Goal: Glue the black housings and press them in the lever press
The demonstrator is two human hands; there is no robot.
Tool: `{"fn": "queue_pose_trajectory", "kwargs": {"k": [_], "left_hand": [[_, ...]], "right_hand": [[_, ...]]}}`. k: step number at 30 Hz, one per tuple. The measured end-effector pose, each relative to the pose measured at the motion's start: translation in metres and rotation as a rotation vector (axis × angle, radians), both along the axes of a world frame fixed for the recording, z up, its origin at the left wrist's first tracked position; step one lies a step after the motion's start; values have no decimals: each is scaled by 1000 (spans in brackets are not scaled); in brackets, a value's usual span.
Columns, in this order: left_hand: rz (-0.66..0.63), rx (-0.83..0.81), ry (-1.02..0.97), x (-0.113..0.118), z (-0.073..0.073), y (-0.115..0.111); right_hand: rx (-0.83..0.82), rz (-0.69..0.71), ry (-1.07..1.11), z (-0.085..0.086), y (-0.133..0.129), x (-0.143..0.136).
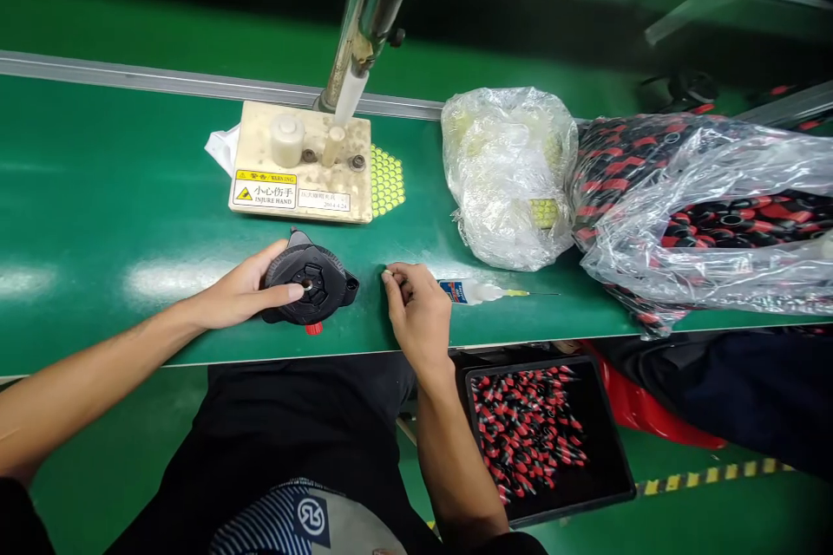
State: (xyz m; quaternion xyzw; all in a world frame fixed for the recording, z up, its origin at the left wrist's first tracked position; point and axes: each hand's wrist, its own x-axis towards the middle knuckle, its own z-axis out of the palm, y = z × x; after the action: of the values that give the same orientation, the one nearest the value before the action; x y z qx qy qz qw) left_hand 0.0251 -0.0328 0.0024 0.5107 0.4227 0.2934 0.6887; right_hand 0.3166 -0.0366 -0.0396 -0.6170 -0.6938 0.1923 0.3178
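Note:
A round black part (318, 270) with a ridged rim and a small red knob on its lower edge is held over the green bench. My left hand (264, 282) grips it from the left, thumb across its top near the centre hole. To the right of it, my right hand (416, 303) is closed above the bench, thumb and fingertips pinched together; anything between them is too small to make out. Just beyond that hand lies a clear glue bottle (478, 292) with a blue label and a thin needle tip pointing right.
Behind my hands stands a press with a cream base (299, 173) beside yellow-green round pieces (387, 182). Plastic bags (511, 173) of parts fill the right side. Below the bench edge is a black tray (602, 451) of red-and-black parts, near a person's dark sleeve (748, 390).

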Motion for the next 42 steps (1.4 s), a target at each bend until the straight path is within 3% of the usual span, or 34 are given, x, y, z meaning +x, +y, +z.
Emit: {"fn": "queue_pose_trajectory", "kwargs": {"k": [6,9,13,18,20,23,27,29,34,38,40,42], "left_hand": [[-8,70,49,3,-2,-4],[-3,131,84,3,-3,-7],[-17,205,116,2,-3,-10],[-35,235,124,2,-2,-10],[-57,223,108,3,-1,-10],[-65,210,142,6,0,-10],[118,241,247,10,-5,-14],[150,299,261,11,-9,-18],[76,571,331,8,-8,-25],[397,613,364,-1,11,-15],[539,569,387,-8,23,5],[585,500,378,-15,33,33]], "right_hand": [[-336,85,684,33,-13,-20],[-398,91,763,40,-13,-32],[-546,80,902,37,-7,-32],[-713,234,862,28,-7,-21],[-697,252,826,25,-10,-21],[-547,211,778,22,-15,-27],[-451,142,756,19,-19,-36],[-454,141,743,19,-19,-37],[-414,237,752,11,-14,-31],[-395,289,885,2,-11,-28],[-354,267,872,-1,-12,-29],[-288,278,815,-1,-14,-31]]}}
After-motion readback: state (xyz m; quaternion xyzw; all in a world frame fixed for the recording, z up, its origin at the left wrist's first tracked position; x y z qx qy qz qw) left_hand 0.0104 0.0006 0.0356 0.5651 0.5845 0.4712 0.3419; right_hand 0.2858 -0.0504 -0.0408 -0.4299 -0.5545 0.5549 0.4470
